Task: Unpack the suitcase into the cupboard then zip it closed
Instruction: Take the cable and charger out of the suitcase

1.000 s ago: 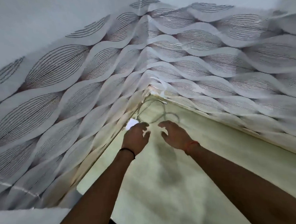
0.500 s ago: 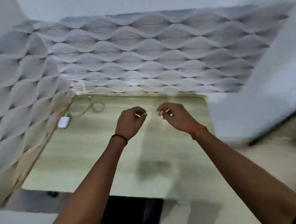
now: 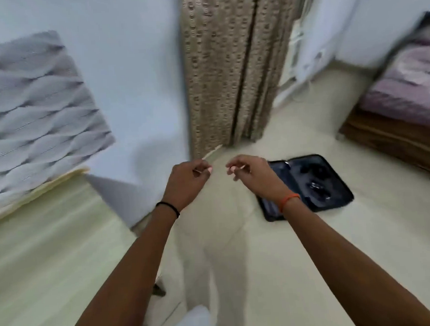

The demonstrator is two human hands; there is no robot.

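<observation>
Both your left hand and right hand, loosely curled and empty, have swung from the cupboard shelf toward the open suitcase at two o'clock.

Hovering mid-frame over pale floor: left hand and right hand, fingers curling loosely, possibly pinching something thin. Lying open right of centre, dark suitcase. Hanging at top centre, patterned curtain. Showing lower left, pale green shelf surface.
</observation>
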